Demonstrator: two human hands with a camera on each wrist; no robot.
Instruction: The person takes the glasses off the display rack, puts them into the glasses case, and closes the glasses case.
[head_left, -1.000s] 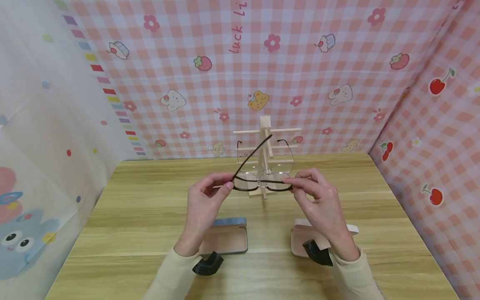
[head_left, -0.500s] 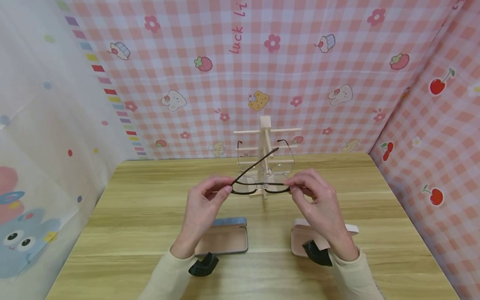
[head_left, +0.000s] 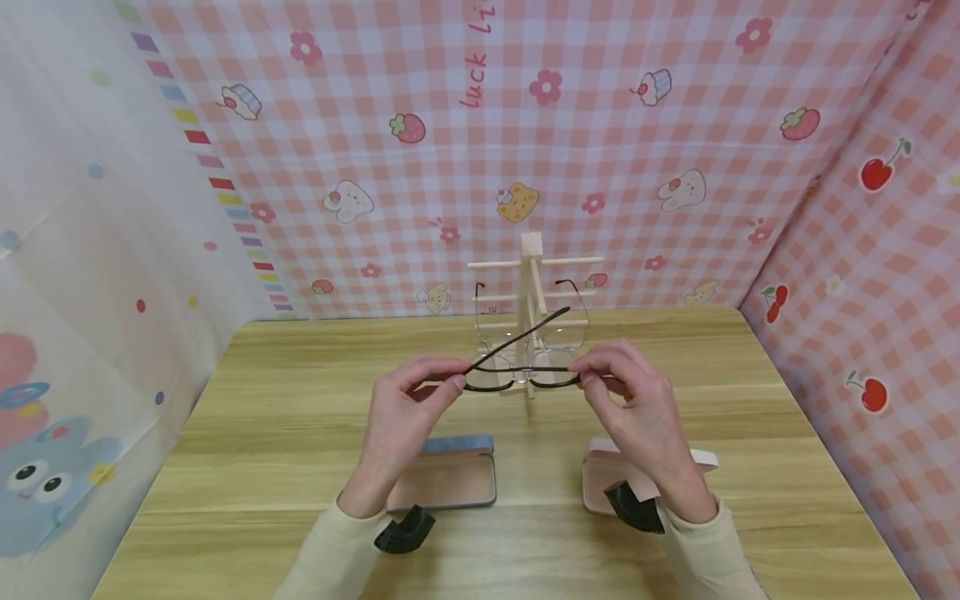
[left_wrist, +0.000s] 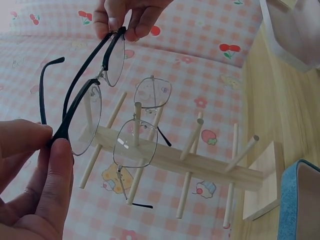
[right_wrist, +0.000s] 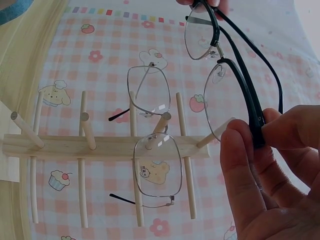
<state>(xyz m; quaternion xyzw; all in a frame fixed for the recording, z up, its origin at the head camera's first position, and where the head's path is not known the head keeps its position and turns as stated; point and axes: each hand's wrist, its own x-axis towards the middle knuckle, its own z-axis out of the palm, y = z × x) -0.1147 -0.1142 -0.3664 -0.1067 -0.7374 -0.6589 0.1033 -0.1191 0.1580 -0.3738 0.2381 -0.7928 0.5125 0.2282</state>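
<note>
Black half-rim glasses [head_left: 490, 388] are held up level between both hands, in front of a wooden rack [head_left: 531, 246]. My left hand [head_left: 405, 417] pinches their left corner between thumb and fingers; my right hand [head_left: 637, 408] pinches the right corner. One temple slants up and rightward from the left corner; the other lies along behind the frame top. In the left wrist view, my thumb and fingers grip the black hinge area of the glasses [left_wrist: 75, 107]. Thin wire-rimmed glasses [right_wrist: 181, 172] hang on the rack, apart from the held pair.
On the table [head_left: 300, 417] lie an opened blue case [head_left: 450, 483] with a beige inside, at the left, and an opened white case [head_left: 597, 483] at the right, partly behind my right wrist. Patterned cloth [head_left: 450, 167] hangs behind the table and at both sides.
The raised temple has swung lower and rightward, and the held glasses have dropped slightly. My left wrist has shifted a little left; the right hand is nearly still.
</note>
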